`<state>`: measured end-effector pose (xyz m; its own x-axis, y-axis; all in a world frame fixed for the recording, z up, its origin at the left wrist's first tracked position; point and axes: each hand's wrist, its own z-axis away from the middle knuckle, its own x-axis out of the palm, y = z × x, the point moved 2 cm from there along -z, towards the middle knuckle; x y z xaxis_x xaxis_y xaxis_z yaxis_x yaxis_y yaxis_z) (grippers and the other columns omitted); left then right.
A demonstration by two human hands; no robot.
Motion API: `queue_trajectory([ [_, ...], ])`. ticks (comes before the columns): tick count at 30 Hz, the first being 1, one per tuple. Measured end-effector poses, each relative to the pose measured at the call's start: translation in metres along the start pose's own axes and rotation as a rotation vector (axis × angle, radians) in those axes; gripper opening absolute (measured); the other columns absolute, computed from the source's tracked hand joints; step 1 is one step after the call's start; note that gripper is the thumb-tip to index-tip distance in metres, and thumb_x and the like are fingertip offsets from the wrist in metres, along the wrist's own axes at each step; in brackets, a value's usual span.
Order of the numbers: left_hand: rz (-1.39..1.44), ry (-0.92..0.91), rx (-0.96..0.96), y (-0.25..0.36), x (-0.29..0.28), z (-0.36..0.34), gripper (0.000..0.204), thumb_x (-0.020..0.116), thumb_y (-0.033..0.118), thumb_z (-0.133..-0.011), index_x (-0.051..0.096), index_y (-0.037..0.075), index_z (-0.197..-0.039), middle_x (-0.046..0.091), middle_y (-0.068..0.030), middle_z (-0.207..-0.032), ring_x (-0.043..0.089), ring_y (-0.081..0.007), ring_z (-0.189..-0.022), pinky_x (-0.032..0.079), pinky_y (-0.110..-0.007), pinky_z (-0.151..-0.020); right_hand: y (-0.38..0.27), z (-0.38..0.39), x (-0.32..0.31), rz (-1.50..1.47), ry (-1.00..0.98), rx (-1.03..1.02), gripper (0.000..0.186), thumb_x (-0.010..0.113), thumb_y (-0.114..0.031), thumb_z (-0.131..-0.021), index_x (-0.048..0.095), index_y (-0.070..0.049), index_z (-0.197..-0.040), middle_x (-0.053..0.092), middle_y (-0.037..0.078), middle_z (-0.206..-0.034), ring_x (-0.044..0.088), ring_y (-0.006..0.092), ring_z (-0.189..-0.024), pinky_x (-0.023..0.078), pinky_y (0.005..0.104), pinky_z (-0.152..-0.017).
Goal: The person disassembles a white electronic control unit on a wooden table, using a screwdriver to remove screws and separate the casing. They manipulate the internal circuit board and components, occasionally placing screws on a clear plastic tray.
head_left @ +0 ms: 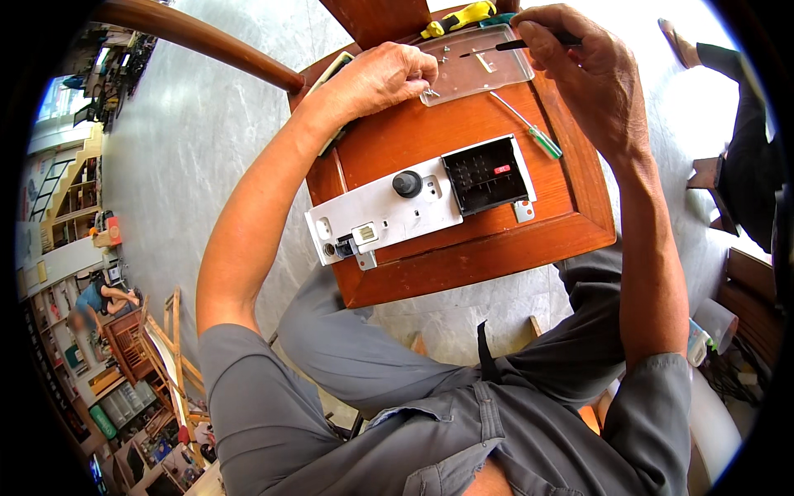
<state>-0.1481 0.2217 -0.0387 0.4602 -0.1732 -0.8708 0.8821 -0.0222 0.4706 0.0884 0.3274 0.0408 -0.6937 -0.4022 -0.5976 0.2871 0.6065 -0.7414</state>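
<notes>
My left hand (387,76) pinches a small metal screw at the near left corner of a clear plastic tray (480,62) on a wooden stool (463,256). My right hand (583,62) grips a black-handled screwdriver (509,46) whose tip points left over the tray. Small screws and parts lie in the tray. Nearer to me on the stool rests a white electrical panel (393,211) with a black knob (406,183) and a black grid of slots (485,174).
A green-handled screwdriver (529,131) lies on the stool beside the tray. A yellow-handled tool (456,18) sits at the stool's far edge. Another person's dark-clad leg (732,74) is at the right. A wooden rail (198,37) crosses the upper left above grey floor.
</notes>
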Motion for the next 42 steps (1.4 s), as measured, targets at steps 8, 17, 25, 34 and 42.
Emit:
queue_trajectory([
  [8, 0.015, 0.103, 0.070, -0.005, 0.004, 0.001, 0.014, 0.071, 0.012, -0.093, 0.071, 0.001, -0.101, 0.070, -0.0159, -0.089, 0.069, -0.0282, -0.083, 0.055, -0.038, -0.080, -0.025, 0.007, 0.002, 0.080, 0.011, -0.004, 0.024, 0.065, -0.020, -0.101, 0.074, 0.001, -0.110, 0.077, 0.013, -0.093, 0.071, 0.0199, -0.078, 0.058, 0.0331, -0.072],
  [17, 0.087, 0.230, 0.051, 0.013, -0.016, 0.012, 0.018, 0.070, 0.015, -0.095, 0.072, 0.000, -0.105, 0.071, -0.0102, -0.089, 0.066, -0.0204, -0.080, 0.054, -0.034, -0.078, -0.031, 0.012, 0.001, 0.106, 0.050, -0.046, 0.021, 0.067, -0.017, -0.100, 0.074, 0.002, -0.109, 0.077, 0.013, -0.092, 0.072, 0.0197, -0.076, 0.059, 0.0322, -0.070],
  [25, 0.640, 0.398, -0.133, 0.082, -0.062, 0.098, 0.026, 0.073, 0.023, -0.099, 0.073, -0.001, -0.112, 0.072, -0.0048, -0.099, 0.066, -0.0100, -0.085, 0.054, -0.025, -0.081, -0.015, 0.004, -0.005, -0.036, -0.027, -0.037, 0.021, 0.069, -0.017, -0.099, 0.074, 0.002, -0.106, 0.076, 0.012, -0.087, 0.071, 0.0171, -0.073, 0.058, 0.0303, -0.067],
  [34, 0.385, 0.595, -0.133, 0.140, -0.029, 0.162, 0.061, 0.088, 0.035, -0.079, 0.069, 0.000, -0.125, 0.071, -0.0096, -0.117, 0.067, -0.0187, -0.108, 0.053, -0.033, -0.096, -0.026, 0.012, -0.014, -0.191, -0.015, -0.046, 0.027, 0.068, -0.023, -0.103, 0.075, 0.003, -0.105, 0.070, 0.005, -0.077, 0.062, 0.0101, -0.068, 0.052, 0.0276, -0.061],
  [42, 0.056, 0.698, -0.157, 0.148, 0.006, 0.175, 0.071, 0.092, 0.035, -0.071, 0.066, 0.002, -0.128, 0.070, -0.0169, -0.120, 0.066, -0.0362, -0.110, 0.052, -0.045, -0.096, -0.030, 0.027, -0.016, -0.270, -0.034, -0.036, 0.029, 0.069, -0.022, -0.100, 0.074, 0.003, -0.114, 0.075, 0.007, -0.089, 0.066, 0.0116, -0.073, 0.056, 0.0272, -0.066],
])
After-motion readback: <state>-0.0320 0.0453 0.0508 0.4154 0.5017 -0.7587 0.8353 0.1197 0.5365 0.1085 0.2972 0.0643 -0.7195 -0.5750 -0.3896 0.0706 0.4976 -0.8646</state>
